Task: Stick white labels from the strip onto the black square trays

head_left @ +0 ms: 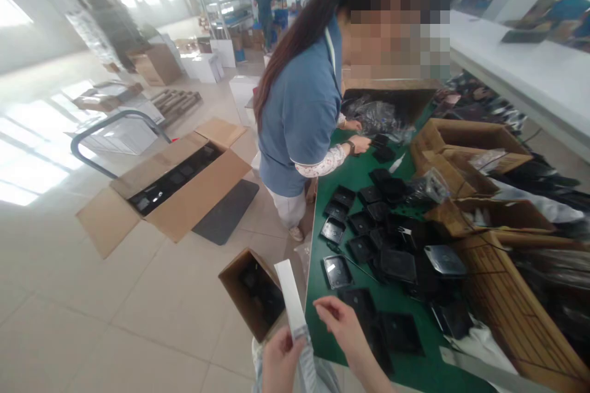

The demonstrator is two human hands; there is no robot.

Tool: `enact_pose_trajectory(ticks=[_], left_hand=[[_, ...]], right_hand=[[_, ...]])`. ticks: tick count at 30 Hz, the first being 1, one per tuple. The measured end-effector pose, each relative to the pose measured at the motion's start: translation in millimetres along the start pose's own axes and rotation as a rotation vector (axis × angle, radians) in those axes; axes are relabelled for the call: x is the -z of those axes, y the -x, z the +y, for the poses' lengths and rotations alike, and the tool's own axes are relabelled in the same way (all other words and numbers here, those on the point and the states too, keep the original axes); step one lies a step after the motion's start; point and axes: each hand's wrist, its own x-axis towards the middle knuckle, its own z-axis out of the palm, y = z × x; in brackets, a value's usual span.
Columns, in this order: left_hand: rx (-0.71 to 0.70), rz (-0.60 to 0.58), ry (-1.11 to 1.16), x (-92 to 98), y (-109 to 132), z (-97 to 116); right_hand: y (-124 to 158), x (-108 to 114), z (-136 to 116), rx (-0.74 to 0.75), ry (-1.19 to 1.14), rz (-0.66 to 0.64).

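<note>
My left hand (279, 359) is closed around the lower end of a long white strip (291, 295) that sticks up and away from me at the bottom centre. My right hand (342, 322) hovers just right of the strip, fingers loosely curled with thumb and forefinger close together, nothing visible in them. Both hands are at the near edge of a green table (401, 374). Several black square plastic trays (369, 221) lie scattered on the table just beyond my right hand.
A co-worker in a blue top (302, 110) stands at the table's left edge, hands on black parts by a bag-lined box (391, 101). Cardboard boxes (465, 147) line the table's right side. On the floor are an open flat carton (179, 181), a small box (253, 291) and a dark mat (225, 212).
</note>
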Motion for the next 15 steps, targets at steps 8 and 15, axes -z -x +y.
enact_pose_trajectory(ticks=[8,15], left_hand=[[-0.004,-0.077,-0.016,-19.9,-0.1,21.3],[-0.011,-0.059,-0.157,-38.0,-11.8,-2.2]], right_hand=[[34.5,-9.7,-2.6,-0.024,-0.066,0.1],[40.0,15.6,3.7,0.142,0.05,0.246]])
